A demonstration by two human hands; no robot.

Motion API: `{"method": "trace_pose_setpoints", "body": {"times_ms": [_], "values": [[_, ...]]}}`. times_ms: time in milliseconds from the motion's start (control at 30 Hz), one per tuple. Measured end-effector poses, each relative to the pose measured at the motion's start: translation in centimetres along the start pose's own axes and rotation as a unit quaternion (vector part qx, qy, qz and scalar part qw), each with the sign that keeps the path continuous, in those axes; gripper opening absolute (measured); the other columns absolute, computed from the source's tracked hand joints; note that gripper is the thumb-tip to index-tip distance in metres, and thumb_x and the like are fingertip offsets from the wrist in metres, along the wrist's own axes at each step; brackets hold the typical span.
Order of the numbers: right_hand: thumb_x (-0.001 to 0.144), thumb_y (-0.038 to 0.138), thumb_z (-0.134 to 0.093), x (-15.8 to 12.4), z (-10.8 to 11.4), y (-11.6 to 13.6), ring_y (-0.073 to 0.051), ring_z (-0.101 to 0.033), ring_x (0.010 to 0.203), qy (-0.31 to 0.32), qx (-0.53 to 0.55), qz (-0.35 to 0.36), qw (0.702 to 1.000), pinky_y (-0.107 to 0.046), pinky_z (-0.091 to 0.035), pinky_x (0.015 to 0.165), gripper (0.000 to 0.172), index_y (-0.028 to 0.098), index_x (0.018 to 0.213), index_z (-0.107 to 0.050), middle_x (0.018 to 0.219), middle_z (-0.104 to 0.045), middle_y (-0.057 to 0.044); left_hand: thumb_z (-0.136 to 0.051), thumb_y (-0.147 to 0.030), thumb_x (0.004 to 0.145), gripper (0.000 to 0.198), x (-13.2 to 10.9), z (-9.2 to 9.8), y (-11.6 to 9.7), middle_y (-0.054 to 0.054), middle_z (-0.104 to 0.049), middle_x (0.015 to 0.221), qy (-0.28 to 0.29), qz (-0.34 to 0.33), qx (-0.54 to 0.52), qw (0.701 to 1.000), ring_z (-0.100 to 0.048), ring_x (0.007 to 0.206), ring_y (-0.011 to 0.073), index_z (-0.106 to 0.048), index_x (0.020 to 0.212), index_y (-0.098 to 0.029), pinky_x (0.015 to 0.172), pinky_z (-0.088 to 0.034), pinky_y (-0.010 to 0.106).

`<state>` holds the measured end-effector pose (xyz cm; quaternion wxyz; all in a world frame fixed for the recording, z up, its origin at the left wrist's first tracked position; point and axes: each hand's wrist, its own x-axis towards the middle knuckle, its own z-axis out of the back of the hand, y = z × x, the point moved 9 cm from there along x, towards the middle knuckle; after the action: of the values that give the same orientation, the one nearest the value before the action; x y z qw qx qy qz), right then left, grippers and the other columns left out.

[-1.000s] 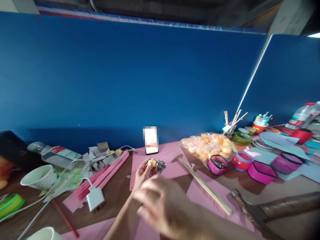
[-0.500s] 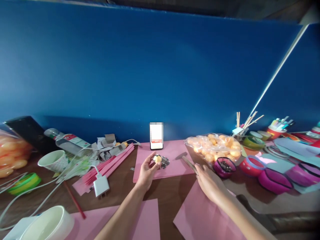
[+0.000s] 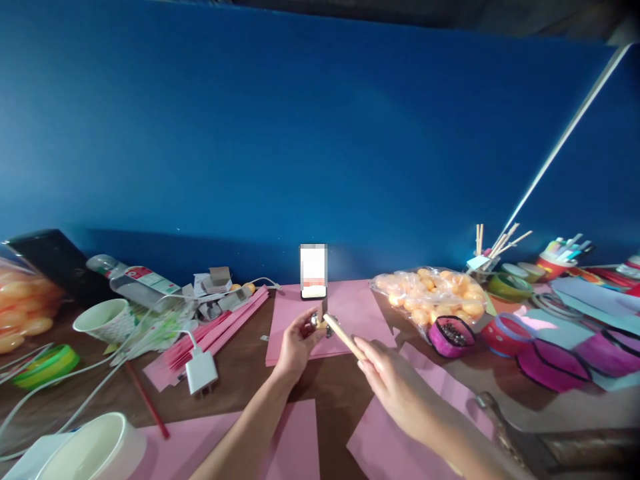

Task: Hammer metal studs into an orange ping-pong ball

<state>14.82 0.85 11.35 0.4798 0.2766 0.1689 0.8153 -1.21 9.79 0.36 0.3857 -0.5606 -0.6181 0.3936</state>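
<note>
Pinched in the fingers of my left hand (image 3: 298, 341) is a small yellowish ball, partly hidden by the tool in front of it. My right hand (image 3: 393, 383) grips the wooden handle (image 3: 345, 337) of a brush-like tool, whose flat dark tip (image 3: 324, 309) reaches the ball. Small dark metallic pieces (image 3: 332, 324) lie beside the ball on pink paper (image 3: 290, 307). Behind both hands a phone (image 3: 313, 272) stands upright against the blue wall.
At right are a bag of orange balls (image 3: 430, 293), a purple bowl (image 3: 451, 337) of dark bits and a hammer-like tool (image 3: 500, 420). At left are a white charger (image 3: 201, 371), cables, a patterned cup (image 3: 105, 321) and a white bowl (image 3: 95, 450).
My right hand has moved left with the wooden-handled tool, bringing its tip from the paper to the ball. My left hand has stayed nearly in place, still holding the ball.
</note>
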Motion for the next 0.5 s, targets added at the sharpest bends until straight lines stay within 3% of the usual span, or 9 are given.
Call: {"method": "trace_pose_setpoints", "body": {"times_ms": [300,500], "values": [[0.091,0.032,-0.032,0.2,-0.5,-1.5,-0.014,-0.057,0.057,0.008,0.063,-0.059,0.996,-0.026,-0.047,0.057,0.031,0.025,0.117,-0.049,0.074,-0.06,-0.002,-0.076,-0.02,0.056,0.061,-0.1,0.2,0.0,0.006,-0.068,0.086,0.001,0.002,-0.026,1.0,-0.062,0.076,0.016,-0.056,0.113,-0.015,0.071,-0.049,0.029],[0.091,0.036,-0.031,0.7,-0.5,-1.6,-0.01,-0.046,0.042,0.032,0.167,-0.113,0.979,-0.023,-0.042,0.043,0.034,0.022,0.115,-0.049,0.063,-0.054,0.001,-0.075,-0.021,0.058,0.061,0.0,0.5,-0.1,0.007,-0.067,0.089,-0.01,0.011,-0.042,0.999,-0.062,0.078,0.0157,-0.054,0.115,-0.015,0.072,-0.048,0.029]]}}
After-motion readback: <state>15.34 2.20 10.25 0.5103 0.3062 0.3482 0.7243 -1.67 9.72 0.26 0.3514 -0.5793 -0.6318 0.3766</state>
